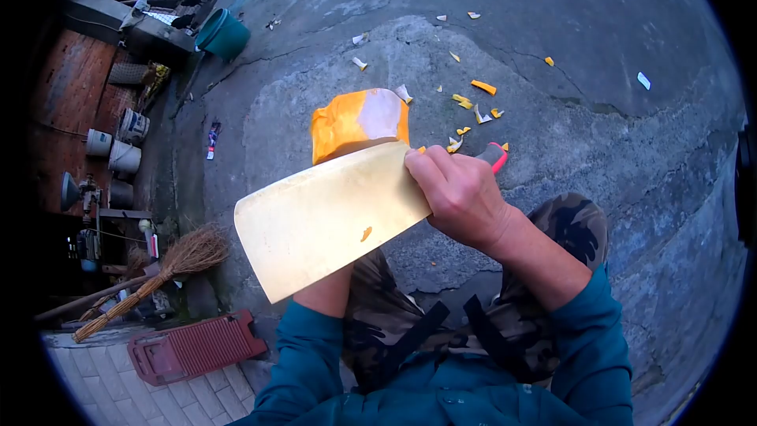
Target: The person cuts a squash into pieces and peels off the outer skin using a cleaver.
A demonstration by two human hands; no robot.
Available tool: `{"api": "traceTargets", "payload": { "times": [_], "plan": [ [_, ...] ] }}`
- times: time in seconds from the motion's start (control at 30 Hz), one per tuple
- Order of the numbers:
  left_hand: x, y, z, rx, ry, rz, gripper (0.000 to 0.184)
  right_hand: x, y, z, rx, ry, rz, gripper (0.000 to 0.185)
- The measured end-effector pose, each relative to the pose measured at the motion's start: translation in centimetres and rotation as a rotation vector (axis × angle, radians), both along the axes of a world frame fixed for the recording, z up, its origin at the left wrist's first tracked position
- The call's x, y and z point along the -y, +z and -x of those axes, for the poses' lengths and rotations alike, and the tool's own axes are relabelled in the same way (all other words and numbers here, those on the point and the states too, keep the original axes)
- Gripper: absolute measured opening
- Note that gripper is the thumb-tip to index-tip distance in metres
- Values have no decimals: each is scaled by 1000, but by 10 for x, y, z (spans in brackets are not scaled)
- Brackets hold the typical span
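My right hand (459, 189) is closed round the grey and red handle of a broad cleaver (323, 217), whose blade slants down to the left. A small orange scrap sticks to the flat of the blade. Just beyond its upper edge is a chunk of pumpkin (339, 122), bright orange where peeled, with a pale patch of rind still on top. The blade covers the lower part of the chunk. Of my left arm only the sleeve and forearm (325, 290) show; the hand itself is hidden behind the cleaver.
Several orange and pale peelings (483, 87) lie scattered on the cracked concrete floor (576, 158). A green bucket (223, 35) stands at the upper left. Lower left are a straw broom (185, 256) and a dark red plastic piece (197, 347). White buckets (124, 157) stand along the left side.
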State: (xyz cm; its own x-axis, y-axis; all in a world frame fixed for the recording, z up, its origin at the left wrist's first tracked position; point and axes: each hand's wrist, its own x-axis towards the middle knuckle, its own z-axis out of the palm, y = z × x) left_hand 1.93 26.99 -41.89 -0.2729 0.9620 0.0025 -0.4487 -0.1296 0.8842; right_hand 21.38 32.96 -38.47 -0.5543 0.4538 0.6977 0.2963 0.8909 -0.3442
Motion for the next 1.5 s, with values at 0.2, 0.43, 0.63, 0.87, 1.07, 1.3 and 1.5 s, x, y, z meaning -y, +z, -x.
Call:
{"api": "traceTargets", "payload": {
  "times": [0.2, 0.43, 0.63, 0.87, 1.07, 1.3, 1.5],
  "plan": [
    [-1, -3, 1, -1, 1, -12, 55, -1, -2, 1, -93, 31, -31, 19],
    [0, -4, 3, -14, -13, -21, 57, -2, -3, 0, -39, 0, -35, 17],
    [2, -6, 3, -33, -14, -39, 58, -1, -5, 2, 24, -58, -30, 13],
    [0, -9, 2, -31, 2, -64, 61, -24, -42, 0, 9, -116, 299, 20],
    [4, -25, 8, 82, 119, -114, 62, -11, -17, 2, -46, -61, 169, 15],
    [9, -34, 19, 21, 53, -78, 59, -3, -19, 6, -8, 10, 223, 17],
    [-5, -20, 7, 14, 109, 2, 53, -20, -44, 17, 16, -97, 280, 15]
  ]
}}
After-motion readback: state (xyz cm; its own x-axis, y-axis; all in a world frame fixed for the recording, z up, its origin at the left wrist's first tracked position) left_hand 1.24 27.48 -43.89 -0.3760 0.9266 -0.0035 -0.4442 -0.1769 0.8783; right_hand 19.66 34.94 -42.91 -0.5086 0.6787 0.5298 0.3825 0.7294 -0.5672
